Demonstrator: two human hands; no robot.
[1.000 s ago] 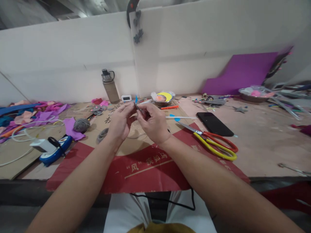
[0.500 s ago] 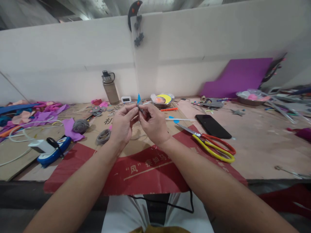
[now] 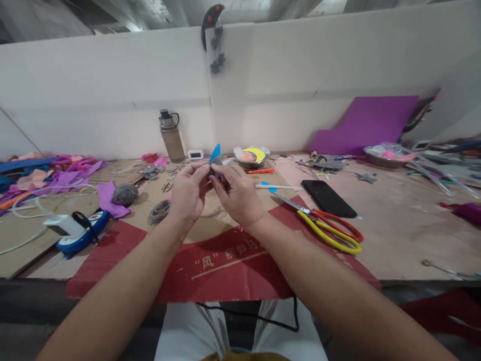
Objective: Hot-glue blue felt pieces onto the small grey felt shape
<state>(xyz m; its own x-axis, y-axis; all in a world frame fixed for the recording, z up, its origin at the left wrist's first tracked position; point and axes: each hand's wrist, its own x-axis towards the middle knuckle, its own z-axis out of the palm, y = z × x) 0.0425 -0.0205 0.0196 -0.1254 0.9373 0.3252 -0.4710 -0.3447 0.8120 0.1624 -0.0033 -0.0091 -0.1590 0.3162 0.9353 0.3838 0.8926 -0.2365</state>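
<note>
Between my two hands is a small pointed blue and grey piece (image 3: 215,154), perhaps felt or card, its blue tip standing up above the fingertips. My left hand (image 3: 187,193) is closed, pinching the piece's left side between thumb and fingers. From the other side my right hand (image 3: 239,194) is closed on it too, fingers curled over its lower part. That lower part is mostly hidden. Below the hands lies a red and brown printed sheet (image 3: 225,273). Grey yarn (image 3: 160,211) rests to the left of my left wrist.
Scissors with red and yellow handles (image 3: 330,228) lie to the right, beside a black phone (image 3: 328,198). A white pen (image 3: 278,187) is nearer. At left are a yarn ball (image 3: 125,194), a blue power strip (image 3: 84,235) and felt scraps (image 3: 60,180). A bottle (image 3: 172,138) stands behind.
The blue piece has turned, so more of its blue and grey face shows. My right fingers have shifted over it. The view has moved slightly.
</note>
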